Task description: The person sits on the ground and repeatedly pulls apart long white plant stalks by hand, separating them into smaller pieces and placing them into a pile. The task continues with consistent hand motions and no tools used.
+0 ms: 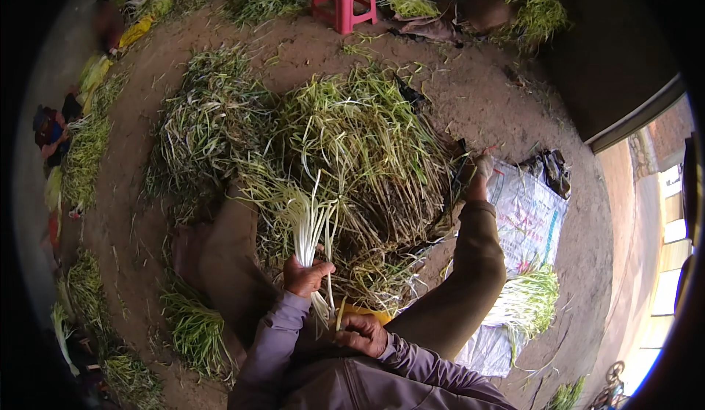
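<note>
Item, a slender bundle of long, white-stemmed shoots point(311, 223): I am seeing it standing nearly upright above the person's lap, the left hand point(305, 278) wrapping snugly around its stems, pale lower ends hanging beneath. The right hand point(365, 334) is pinching a thin, yellowish stalk point(340, 313) between thumb and fingers, just beside those ends. Item, a flat, bright yellow piece, partly hidden point(376, 314), showing behind the right hand; I am failing to make out its material. Item, a broad heap of green-leaved, brown-stemmed stalks point(367, 160), lying between the legs; a looser green-and-white heap point(209, 109) is adjoining its left. Containers: a flattened, printed white plastic sack point(525, 208), spreading at the right, is bearing a white-and-green bunch point(527, 300). A crumpled black plastic bag point(556, 171) is lying at its far corner, contents I cannot tell. A pink plastic stool point(345, 0) is standing farther off on brown earth point(477, 94).
</note>
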### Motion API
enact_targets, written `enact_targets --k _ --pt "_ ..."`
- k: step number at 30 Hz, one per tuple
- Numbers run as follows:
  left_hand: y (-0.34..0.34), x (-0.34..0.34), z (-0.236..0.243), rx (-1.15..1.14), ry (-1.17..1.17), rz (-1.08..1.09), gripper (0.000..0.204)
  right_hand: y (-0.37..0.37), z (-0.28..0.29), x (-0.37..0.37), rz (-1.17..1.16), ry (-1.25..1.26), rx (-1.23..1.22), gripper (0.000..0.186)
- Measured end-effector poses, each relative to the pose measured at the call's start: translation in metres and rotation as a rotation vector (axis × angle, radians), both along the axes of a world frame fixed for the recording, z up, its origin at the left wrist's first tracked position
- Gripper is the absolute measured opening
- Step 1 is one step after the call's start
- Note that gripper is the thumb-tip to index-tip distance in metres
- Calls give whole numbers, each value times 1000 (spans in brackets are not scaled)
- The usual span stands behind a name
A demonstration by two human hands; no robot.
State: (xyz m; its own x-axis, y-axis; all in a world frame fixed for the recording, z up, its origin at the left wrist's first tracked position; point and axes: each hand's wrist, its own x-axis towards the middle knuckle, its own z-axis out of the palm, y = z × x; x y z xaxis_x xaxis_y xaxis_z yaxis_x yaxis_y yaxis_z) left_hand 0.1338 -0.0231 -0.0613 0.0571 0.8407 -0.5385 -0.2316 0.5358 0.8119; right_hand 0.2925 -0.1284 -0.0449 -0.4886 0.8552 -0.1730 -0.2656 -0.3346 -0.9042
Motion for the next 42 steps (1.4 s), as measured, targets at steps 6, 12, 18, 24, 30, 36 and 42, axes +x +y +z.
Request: enact_targets --k 6,12,18,24,30,36,42 --pt "-5 6 3 60 126 -43 41 51 16 8 -244 49 -191 18" --pt "-7 12 -16 188 128 -50 42 100 -3 1 -254 -803 275 32" --pt "-10 13 -8 107 177 -94 44 103 -11 -1 -259 -835 432 25" --pt "-7 6 15 41 -70 -190 50 93 -12 4 -451 -295 50 17" --pt "-9 4 16 1 -117 -209 49 58 -29 21 -598 179 -319 9" --pt "-12 7 12 -33 -145 -151 32 47 -40 29 -766 224 -569 10" --pt "-13 7 9 -2 -101 -151 21 60 -48 10 -577 44 -487 15"
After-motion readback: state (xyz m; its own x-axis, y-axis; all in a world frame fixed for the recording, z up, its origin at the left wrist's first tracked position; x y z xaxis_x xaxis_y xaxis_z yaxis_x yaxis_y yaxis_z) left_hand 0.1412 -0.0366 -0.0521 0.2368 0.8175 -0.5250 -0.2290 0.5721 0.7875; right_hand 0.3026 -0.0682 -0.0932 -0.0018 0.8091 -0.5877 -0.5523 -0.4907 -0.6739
